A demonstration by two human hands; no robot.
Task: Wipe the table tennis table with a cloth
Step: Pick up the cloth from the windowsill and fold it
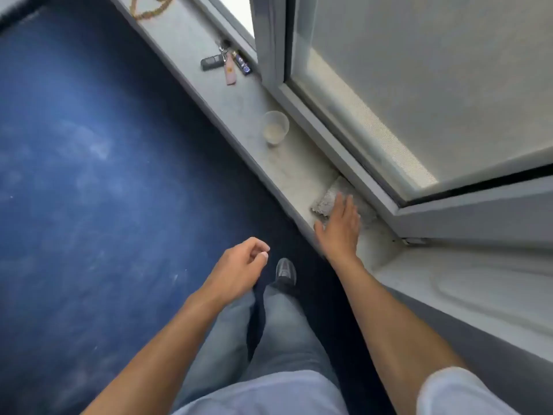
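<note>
A grey-white cloth (327, 196) lies crumpled on the window sill (287, 169), in the corner by the window frame. My right hand (341, 226) reaches over it with flat, spread fingers; the fingertips cover part of the cloth, and I cannot tell whether they touch it. My left hand (239, 265) hangs over the blue floor with loosely curled fingers and holds nothing. No table tennis table is in view.
A plastic cup (276, 127) stands on the sill beyond the cloth. Farther along lie a bunch of keys (227, 62) and a beaded chain (149, 10). The opened window sash (419, 115) hangs over the sill on the right. Blue floor (89, 145) fills the left.
</note>
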